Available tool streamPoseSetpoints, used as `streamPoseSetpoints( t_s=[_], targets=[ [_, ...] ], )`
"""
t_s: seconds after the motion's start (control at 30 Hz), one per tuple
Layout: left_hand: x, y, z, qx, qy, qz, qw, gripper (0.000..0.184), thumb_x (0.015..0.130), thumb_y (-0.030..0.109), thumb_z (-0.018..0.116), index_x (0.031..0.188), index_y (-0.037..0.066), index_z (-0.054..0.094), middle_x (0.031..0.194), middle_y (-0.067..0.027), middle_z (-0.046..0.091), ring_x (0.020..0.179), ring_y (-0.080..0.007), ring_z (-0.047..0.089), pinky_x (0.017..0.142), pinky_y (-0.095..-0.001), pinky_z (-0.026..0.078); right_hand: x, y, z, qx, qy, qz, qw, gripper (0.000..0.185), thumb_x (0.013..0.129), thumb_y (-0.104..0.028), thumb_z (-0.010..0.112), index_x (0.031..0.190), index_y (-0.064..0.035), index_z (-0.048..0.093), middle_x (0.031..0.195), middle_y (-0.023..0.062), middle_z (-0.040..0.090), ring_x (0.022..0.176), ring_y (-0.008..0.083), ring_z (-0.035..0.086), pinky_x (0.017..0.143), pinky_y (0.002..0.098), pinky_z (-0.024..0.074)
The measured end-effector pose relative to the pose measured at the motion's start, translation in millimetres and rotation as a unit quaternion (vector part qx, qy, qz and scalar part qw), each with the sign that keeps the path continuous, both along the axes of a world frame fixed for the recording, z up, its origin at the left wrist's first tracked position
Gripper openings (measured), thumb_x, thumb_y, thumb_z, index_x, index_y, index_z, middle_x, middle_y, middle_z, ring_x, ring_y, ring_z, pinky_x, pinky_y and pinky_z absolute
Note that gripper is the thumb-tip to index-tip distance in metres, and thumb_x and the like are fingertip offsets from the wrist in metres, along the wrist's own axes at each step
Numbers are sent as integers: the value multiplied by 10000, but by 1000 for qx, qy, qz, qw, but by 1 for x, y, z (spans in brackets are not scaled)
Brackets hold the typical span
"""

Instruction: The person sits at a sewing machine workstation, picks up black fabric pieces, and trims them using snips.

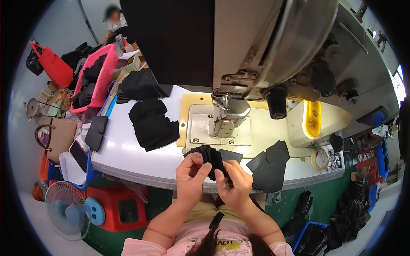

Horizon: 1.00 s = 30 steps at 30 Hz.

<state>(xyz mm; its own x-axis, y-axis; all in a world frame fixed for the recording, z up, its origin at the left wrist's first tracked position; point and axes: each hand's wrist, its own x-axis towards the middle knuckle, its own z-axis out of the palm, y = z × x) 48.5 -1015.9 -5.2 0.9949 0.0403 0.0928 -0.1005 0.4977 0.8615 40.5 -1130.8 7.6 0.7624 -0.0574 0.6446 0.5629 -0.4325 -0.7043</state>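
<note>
Both of my hands grip a small stack of black fabric pieces (212, 161) in front of the sewing machine (228, 112). My left hand (192, 171) holds its left side, thumb on the near face and fingers curled behind. On the right side, my right hand (234, 179) pinches it with the thumb against the lower part. Loose black fabric pieces (270, 166) lie on the table just right of my hands. Another pile of black fabric pieces (153, 123) rests to the left of the needle plate. What lies behind the held stack is partly hidden.
The machine head (252, 42) overhangs the white table (115, 149). At the left stand a pink basket (112, 72) of black pieces, a handbag (62, 138) and a phone (78, 154). A fan (68, 211) and red stool (113, 209) are below. A bobbin tray (335, 160) sits right. Another person sits far back.
</note>
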Motion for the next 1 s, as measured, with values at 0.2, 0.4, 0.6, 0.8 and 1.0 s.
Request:
streamPoseSetpoints(
  t_s=[0.2,0.4,0.6,0.8,1.0],
  targets=[
    [-2,-1,-1,-37,20,-14,999,161,815,-25,602,792,37,455,805,13,427,682,-41,398,620,-181,342,-3,-3,0,-21,8,-12,1000,145,757,2,638,882,50,582,714,138,569,501,250,551,444,291,441],
    [-6,-6,4,69,-40,32,996,167,819,-29,594,785,31,442,807,15,406,694,-44,388,603,-178,334,0,-23,6,-43,-17,-118,992,123,762,13,626,876,44,591,702,143,581,528,268,561,476,301,454],
    [-9,-11,2,-6,-13,1,1000,158,825,-27,584,789,32,442,815,13,398,709,-48,384,614,-177,335,-3,-10,2,-53,-12,-5,998,249,748,-51,672,959,51,587,763,134,588,546,242,582,478,289,470],
    [-11,-12,0,-8,-9,4,1000,158,828,-20,581,785,33,438,818,11,398,717,-50,388,635,-180,338,-5,-13,2,-25,-2,17,1000,328,708,-90,727,965,58,588,748,132,586,558,228,589,482,276,479],
    [-10,-13,-4,15,8,23,1000,141,816,-7,593,806,49,464,824,25,426,706,-40,399,606,-175,327,-5,-18,-2,6,25,-13,1000,172,731,-21,662,870,52,592,706,136,571,540,243,566,495,288,459]
  ],
)
